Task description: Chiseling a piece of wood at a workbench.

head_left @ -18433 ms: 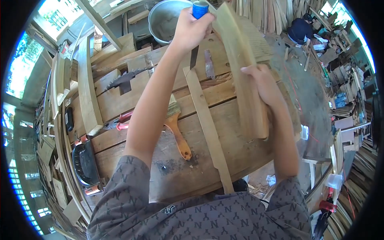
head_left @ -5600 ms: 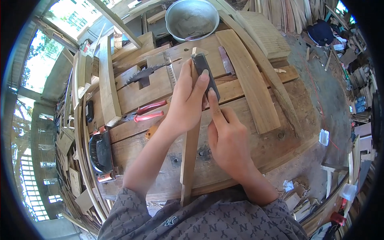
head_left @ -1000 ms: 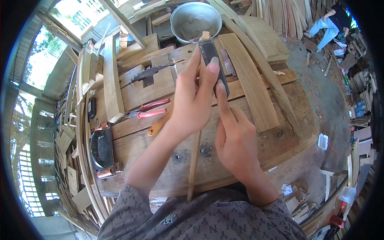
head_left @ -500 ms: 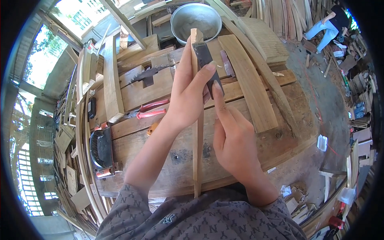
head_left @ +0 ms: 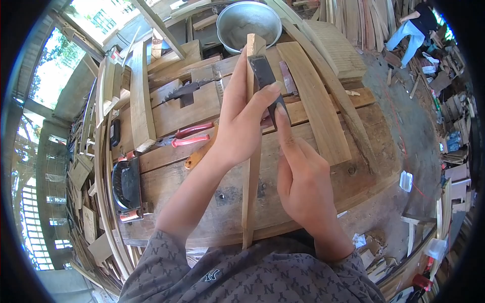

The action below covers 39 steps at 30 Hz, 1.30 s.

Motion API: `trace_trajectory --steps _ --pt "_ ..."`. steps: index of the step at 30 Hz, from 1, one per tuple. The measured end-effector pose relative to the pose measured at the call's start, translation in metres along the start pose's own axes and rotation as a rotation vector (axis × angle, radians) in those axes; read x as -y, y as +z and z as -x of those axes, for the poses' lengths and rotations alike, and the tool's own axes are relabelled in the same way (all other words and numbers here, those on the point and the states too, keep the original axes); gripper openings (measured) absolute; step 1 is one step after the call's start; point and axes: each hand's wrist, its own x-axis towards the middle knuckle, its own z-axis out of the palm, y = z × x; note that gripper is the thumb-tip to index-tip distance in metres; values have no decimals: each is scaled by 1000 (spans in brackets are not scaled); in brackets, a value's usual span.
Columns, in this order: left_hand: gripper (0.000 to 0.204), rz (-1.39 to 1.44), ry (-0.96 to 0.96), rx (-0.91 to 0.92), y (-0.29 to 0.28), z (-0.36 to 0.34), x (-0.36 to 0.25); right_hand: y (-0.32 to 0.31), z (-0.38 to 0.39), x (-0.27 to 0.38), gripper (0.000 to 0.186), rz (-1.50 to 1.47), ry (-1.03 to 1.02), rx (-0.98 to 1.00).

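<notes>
A long, narrow wooden strip runs from close to my body up over the bench. Against its upper part lies a dark, flat rectangular bar, possibly a blade or a stone; its exact kind is unclear. My left hand is closed around both, its thumb pressed on the bar's face and its other fingers mostly behind the strip. My right hand has its index fingertip on the bar's lower end, with the other fingers curled in. Its thumb is mostly hidden.
On the wooden workbench lie red-handled pliers, a yellowish-brown handle, a saw blade and a black-bodied tool. Boards lie at the right. Behind them stands a metal basin. Another person is at far right.
Both hands and the bar have shifted slightly to the right and down. The bar's face is turned to look narrower. More of the yellowish-brown handle shows beside my left forearm.
</notes>
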Motion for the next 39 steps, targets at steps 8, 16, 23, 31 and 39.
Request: trace_trajectory --steps 8,16,23,31,39 --pt "46 162 -99 86 -5 2 -5 -3 4 -3 75 45 -48 -4" --pt "55 66 -10 87 2 4 -3 -11 6 -1 72 70 -20 11" --pt "66 -106 106 38 2 5 4 -14 10 -1 69 15 -18 5" --pt "68 -100 72 68 4 7 -4 -22 11 1 66 48 -17 28" --pt "67 -17 86 110 4 8 -1 -29 16 -6 78 82 -77 53"
